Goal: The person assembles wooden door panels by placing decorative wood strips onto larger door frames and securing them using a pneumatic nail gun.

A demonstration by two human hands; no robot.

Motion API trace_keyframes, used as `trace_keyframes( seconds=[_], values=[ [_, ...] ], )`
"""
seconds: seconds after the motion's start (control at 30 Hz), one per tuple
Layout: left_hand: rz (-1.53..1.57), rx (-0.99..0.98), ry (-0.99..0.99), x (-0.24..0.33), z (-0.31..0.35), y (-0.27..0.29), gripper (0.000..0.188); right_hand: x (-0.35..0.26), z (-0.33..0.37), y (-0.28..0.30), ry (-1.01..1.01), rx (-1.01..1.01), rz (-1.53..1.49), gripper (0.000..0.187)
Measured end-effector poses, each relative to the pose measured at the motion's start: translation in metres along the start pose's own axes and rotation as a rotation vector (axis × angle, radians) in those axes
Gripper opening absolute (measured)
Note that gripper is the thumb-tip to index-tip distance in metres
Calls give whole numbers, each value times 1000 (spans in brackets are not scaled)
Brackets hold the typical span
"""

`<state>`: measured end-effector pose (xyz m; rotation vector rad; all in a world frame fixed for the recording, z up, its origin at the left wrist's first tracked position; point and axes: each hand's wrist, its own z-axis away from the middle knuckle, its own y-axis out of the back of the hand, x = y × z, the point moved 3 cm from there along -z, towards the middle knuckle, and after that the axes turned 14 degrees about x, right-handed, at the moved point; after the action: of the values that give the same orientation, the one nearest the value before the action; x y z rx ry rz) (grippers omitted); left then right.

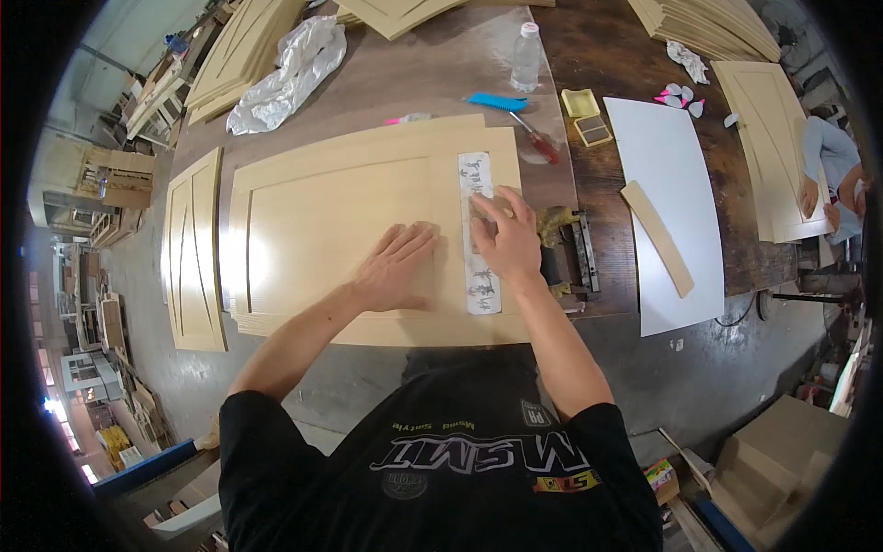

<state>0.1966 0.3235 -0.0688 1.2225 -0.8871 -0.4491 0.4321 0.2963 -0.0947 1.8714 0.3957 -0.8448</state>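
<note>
My left hand lies open on one cream panel; my right hand, fingers loosely spread, touches one white strip.

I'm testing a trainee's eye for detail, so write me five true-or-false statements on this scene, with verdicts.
1. The left hand is palm-down on the cream panel. True.
2. The clear bottle lies on its side. False: the bottle stands upright.
3. The right hand is at the white strip. True.
4. The curved wooden piece lies under the white sheet. False: the piece lies on top of the sheet.
5. The red-handled tool is in the left hand. False: the tool lies on the table.
</note>
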Motion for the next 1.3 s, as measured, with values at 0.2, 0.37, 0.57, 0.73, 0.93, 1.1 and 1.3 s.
trace_keyframes(
  seconds=[0.2,0.37,0.57,0.73,0.93,1.1,1.3],
  values=[
    [-6,55,38,-10,0,-12,123,-12,-3,-7,-19,31,107,37],
    [43,107,24,-12,4,-11,122,-17,-8,-7,65,106,160,37],
    [102,140,31,-5,8,-2,120,1,-6,3,-15,364,-81,53],
    [163,342,188,-27,-6,-18,103,92,51,27,-229,358,151,67],
    [207,440,243,-36,-25,-9,85,92,24,28,-261,93,334,100],
    [187,361,276,-46,-22,-11,82,67,-33,84,-440,7,10,97],
    [182,364,270,-43,-21,-2,86,-13,-100,116,-516,-373,-676,64]
  ],
)
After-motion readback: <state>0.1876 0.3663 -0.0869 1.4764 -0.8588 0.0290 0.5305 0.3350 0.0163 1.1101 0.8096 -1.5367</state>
